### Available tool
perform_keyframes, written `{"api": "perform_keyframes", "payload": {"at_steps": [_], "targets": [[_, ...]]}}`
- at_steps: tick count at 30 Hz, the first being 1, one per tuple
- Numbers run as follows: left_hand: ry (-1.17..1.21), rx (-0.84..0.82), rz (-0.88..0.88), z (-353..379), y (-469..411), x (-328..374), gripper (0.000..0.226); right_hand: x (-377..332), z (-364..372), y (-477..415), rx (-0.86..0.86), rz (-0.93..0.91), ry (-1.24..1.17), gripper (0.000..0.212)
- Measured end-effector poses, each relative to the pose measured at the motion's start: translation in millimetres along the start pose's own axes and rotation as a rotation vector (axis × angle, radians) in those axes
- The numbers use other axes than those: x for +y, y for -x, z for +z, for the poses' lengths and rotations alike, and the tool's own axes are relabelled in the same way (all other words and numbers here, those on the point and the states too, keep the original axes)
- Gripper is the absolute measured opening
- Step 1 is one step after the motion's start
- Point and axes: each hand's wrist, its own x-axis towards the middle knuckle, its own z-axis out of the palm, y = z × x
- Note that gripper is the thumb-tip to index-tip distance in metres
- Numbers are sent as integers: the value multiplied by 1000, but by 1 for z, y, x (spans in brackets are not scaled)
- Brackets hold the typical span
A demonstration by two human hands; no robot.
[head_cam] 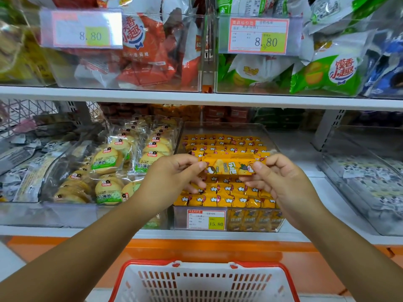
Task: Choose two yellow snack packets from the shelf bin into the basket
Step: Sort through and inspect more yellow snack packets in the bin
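Yellow packet lifted above bin | our left hand and right hand pinch its ends | next we lower it into basket.

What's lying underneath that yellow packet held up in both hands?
The clear shelf bin, packed with rows of matching yellow packets. The held packet, left hand and right hand cover the middle rows; the bin's floor is hidden.

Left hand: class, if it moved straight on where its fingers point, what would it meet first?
Probably the right hand: the left hand points rightward along the yellow packet both hands pinch, so the right hand at the far end comes first. Depth is uncertain.
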Motion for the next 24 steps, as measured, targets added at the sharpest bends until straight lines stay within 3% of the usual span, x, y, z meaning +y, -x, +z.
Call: {"api": "perform_keyframes", "payload": {"at_steps": [5, 8, 11, 17, 24], "targets": [[-358, 37, 150, -2, 5, 0, 17, 3, 5, -1, 11, 76, -112, 34], [-511, 69, 207, -3, 2, -3, 18, 4, 8, -1, 3, 105, -139, 50], [-700, 71, 285, -9, -2, -3, 15, 4, 12, -7, 59, 40, 59, 48], [-1090, 209, 292, -39, -12, -13, 44, 0, 35, -64, 47, -133, 362, 22], [-1146, 234, 242, -51, -12, -23, 60, 14, 73, -132, -126, -135, 897, 21]]}}
